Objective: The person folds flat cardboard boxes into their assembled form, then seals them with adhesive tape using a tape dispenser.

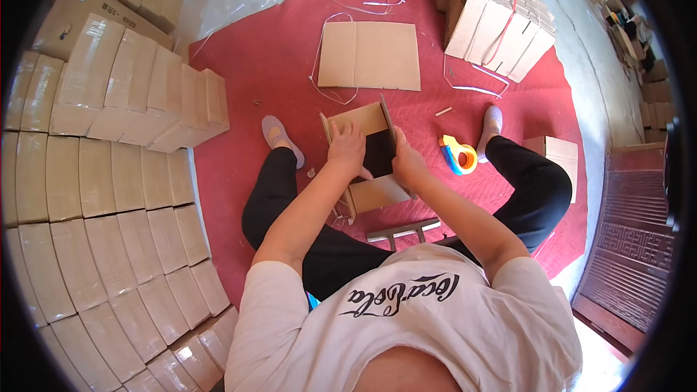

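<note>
Between my knees stands a small cardboard box (379, 194) with its top flaps raised and its inside dark. My left hand (347, 147) is at its left wall, fingers bent over the flap and thumb toward the inside. On the opposite side, my right hand (409, 161) grips the right wall, with the fingers partly hidden behind it. To the right of the box lies a tape dispenser (459, 156) in orange, yellow and blue. A flat cardboard sheet (369, 56) rests on the red mat beyond the box.
Stacked taped cartons (94, 178) form a wall on my left. A strapped bundle of folded cardboard (501, 18) sits at the far right of the red mat (239, 98). Loose white straps lie around it. Another box (557, 156) is beside my right knee.
</note>
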A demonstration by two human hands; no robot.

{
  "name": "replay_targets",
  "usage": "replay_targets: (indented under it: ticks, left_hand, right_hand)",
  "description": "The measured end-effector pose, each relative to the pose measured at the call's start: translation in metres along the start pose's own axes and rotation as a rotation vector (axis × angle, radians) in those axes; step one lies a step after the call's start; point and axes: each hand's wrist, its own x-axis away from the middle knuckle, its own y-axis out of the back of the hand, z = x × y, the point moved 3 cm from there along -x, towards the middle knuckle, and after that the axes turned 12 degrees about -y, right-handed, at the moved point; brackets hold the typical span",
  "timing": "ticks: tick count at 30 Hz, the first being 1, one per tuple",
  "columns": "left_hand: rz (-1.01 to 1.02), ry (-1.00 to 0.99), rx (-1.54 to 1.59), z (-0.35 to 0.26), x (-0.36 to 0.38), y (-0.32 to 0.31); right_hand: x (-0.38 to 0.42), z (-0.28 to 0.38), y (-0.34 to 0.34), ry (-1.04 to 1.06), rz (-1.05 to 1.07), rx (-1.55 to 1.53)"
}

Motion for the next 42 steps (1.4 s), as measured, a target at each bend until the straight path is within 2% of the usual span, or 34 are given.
replay_targets:
  ticks: [2, 4, 5, 7, 11, 13, 14, 16, 18, 24, 28, 30, 33, 36, 38, 39, 40, 42]
  left_hand:
    - [-0.046, 0.023, 0.061, 0.005, -0.013, -0.007]
    - [-0.444, 0.089, 0.152, 0.015, -0.031, -0.019]
    - [-0.446, 0.086, 0.152, 0.018, -0.038, -0.022]
    - [-0.516, 0.164, 0.535, 0.027, -0.043, -0.015]
    - [-0.493, 0.116, 0.427, 0.025, -0.042, -0.016]
    - [-0.363, 0.071, 0.485, 0.025, -0.042, -0.014]
    - [-0.362, 0.074, 0.489, 0.021, -0.042, -0.021]
    - [-0.372, 0.109, 0.334, 0.013, -0.043, -0.031]
    - [-0.354, 0.103, 0.341, 0.016, -0.044, -0.037]
    - [-0.340, 0.077, 0.429, 0.028, -0.050, -0.048]
    - [-0.298, 0.024, 0.468, 0.042, -0.053, -0.057]
    - [-0.294, 0.005, 0.400, 0.039, -0.050, -0.056]
    - [-0.306, 0.004, 0.313, 0.031, -0.047, -0.058]
    - [-0.375, 0.008, 0.334, 0.032, -0.043, -0.060]
    - [-0.394, -0.053, 0.504, 0.034, -0.031, -0.032]
    - [-0.251, 0.022, 0.228, 0.025, -0.010, 0.005]
    - [-0.246, 0.027, 0.226, 0.023, -0.003, 0.002]
    - [-0.946, 0.424, 0.306, 0.032, 0.028, 0.002]
  right_hand:
    - [0.003, 0.004, 0.001, -0.006, -0.005, -0.008]
    - [0.004, 0.001, -0.002, -0.016, -0.007, -0.015]
    - [0.002, -0.002, -0.006, 0.013, -0.025, -0.031]
    - [-0.001, -0.001, -0.003, 0.037, -0.047, -0.048]
    - [-0.005, -0.005, -0.010, 0.031, -0.043, -0.072]
    - [-0.001, 0.003, -0.007, 0.051, -0.057, -0.096]
    - [0.000, 0.005, -0.004, 0.015, -0.006, -0.080]
    - [-0.002, 0.005, -0.005, -0.019, 0.040, -0.066]
    - [-0.003, 0.002, -0.009, 0.234, -0.205, -0.103]
    - [-0.001, 0.002, -0.016, 0.355, -0.267, 0.044]
    - [0.007, 0.015, -0.015, 0.378, -0.268, 0.156]
    - [0.016, 0.025, -0.014, 0.284, -0.075, 0.166]
    - [0.020, 0.019, -0.038, 0.312, -0.137, 0.312]
    - [0.010, 0.005, -0.044, 0.377, -0.134, 0.242]
    - [0.010, 0.002, -0.040, 0.384, -0.125, 0.247]
    - [0.009, 0.001, -0.040, 0.385, -0.117, 0.250]
    - [0.009, 0.000, -0.041, 0.388, -0.113, 0.245]
    - [0.006, -0.001, -0.046, 0.398, -0.141, 0.229]
